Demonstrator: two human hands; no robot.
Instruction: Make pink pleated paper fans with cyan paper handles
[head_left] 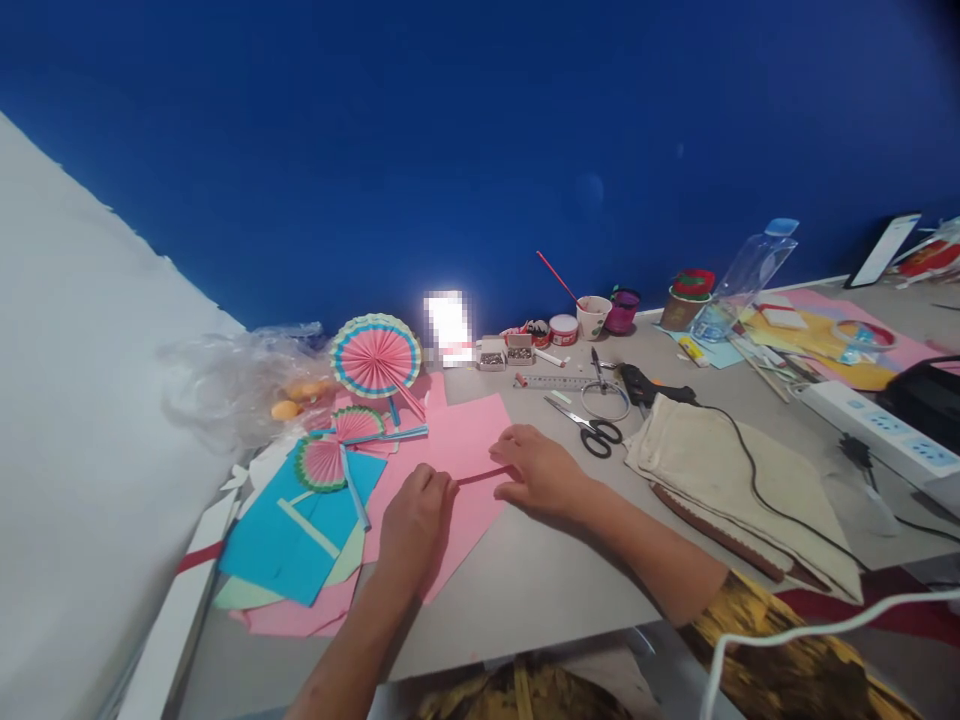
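In front of me a sheet of pink paper point(469, 430) is bent across its middle, with a raised edge running between my hands. My left hand point(417, 505) has its fingers curled in a pinch at the left end of that edge. At the other end, my right hand point(536, 470) holds the paper between thumb and fingers. Left of them lie folded paper fans point(330, 460) with pleated pink faces and blue sticks, on blue paper point(289, 545). A round pleated fan point(375, 357) stands behind them. Black-handled scissors point(596, 432) rest to the right of my right hand.
Farther right are a hot glue gun point(649, 388), a folded cream cloth point(720, 480) crossed by a cord, and a power strip point(892, 425). Paper cups point(593, 318), a ruler point(555, 382) and a tilted plastic bottle point(742, 280) stand or lie toward the blue wall.
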